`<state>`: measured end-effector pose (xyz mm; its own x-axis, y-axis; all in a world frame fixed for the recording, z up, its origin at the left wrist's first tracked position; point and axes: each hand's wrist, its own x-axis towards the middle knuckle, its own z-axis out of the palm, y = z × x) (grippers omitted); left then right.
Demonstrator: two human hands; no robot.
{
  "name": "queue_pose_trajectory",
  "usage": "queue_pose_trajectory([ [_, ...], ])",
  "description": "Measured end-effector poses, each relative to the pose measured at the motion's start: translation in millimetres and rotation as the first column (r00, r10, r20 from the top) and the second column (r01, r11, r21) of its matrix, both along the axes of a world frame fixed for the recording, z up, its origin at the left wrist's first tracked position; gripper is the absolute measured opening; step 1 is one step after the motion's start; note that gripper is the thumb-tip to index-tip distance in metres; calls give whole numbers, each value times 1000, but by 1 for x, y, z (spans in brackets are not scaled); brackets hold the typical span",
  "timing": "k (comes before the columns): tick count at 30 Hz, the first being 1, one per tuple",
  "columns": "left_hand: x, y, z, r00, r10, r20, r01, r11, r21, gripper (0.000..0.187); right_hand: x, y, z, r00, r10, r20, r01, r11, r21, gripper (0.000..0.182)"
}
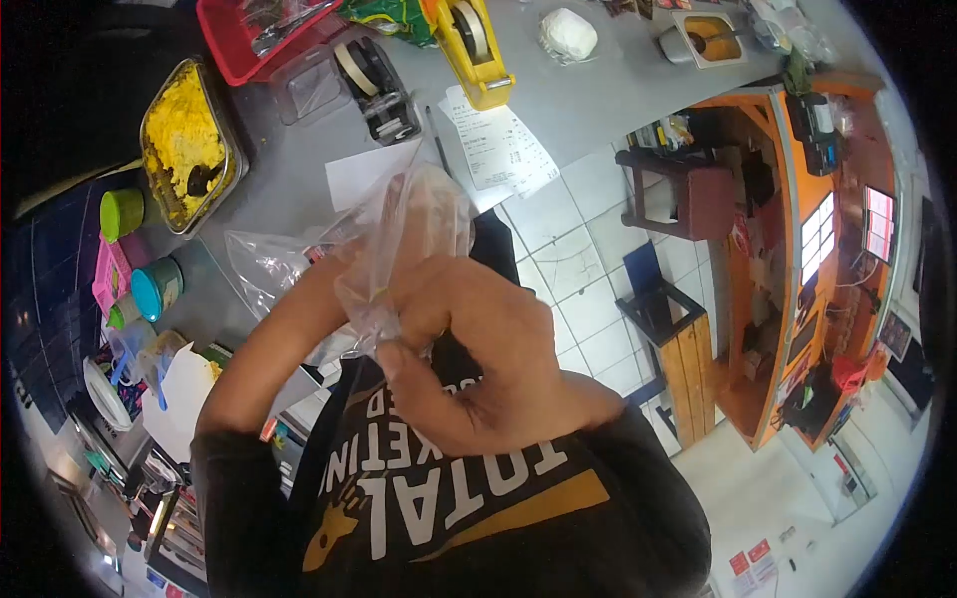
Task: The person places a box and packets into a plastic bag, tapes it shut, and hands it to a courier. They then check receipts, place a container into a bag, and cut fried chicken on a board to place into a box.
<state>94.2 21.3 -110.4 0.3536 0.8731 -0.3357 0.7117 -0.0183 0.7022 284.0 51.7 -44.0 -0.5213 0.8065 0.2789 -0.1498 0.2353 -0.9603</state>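
A clear plastic bag point(349, 239) is bunched up in front of my chest. My right hand point(488, 349) pinches a gathered part of it between thumb and curled fingers. My left hand point(429, 214) is just beyond, with clear film over it. Its fingers are hidden by the film and by my right hand, so their grip does not show. Part of the bag spreads out to the left above my left forearm. Close by on the counter lie a white paper sheet point(349, 176) and printed receipts point(491, 145).
On the grey counter point(618, 100) stand a metal tray point(231, 184) of yellow food, a black tape dispenser point(389, 110), a yellow tape dispenser point(488, 92), a red basket point(224, 50) and a white wrapped ball point(568, 36). Tubs, including a turquoise one point(158, 289), are at left.
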Motion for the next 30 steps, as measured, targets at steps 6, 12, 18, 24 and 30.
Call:
queue_pose_trajectory([
  [6, -53, -25, 65, 975, -69, -211, 68, 998, -14, 32, 6, -6, -4, 994, -88, -63, 70, 967, -245, 13],
  [12, -55, -72, 128, 742, -205, -638, 243, 970, -30, 33, -2, -9, 7, 996, -28, 90, 50, 968, -246, 9],
  [18, -13, -70, 119, 950, 281, -140, -217, 910, 352, 53, -40, -25, 3, 941, 272, 202, -315, 921, 228, 24],
  [24, -19, -72, 84, 974, 227, 22, -198, 792, 577, 24, -29, 9, -77, 915, 84, 393, -202, 942, 268, 49],
  [30, -28, -79, 34, 808, 411, 423, -586, 485, 649, 66, -43, -5, -181, 845, -36, 534, -139, 948, 285, 40],
])
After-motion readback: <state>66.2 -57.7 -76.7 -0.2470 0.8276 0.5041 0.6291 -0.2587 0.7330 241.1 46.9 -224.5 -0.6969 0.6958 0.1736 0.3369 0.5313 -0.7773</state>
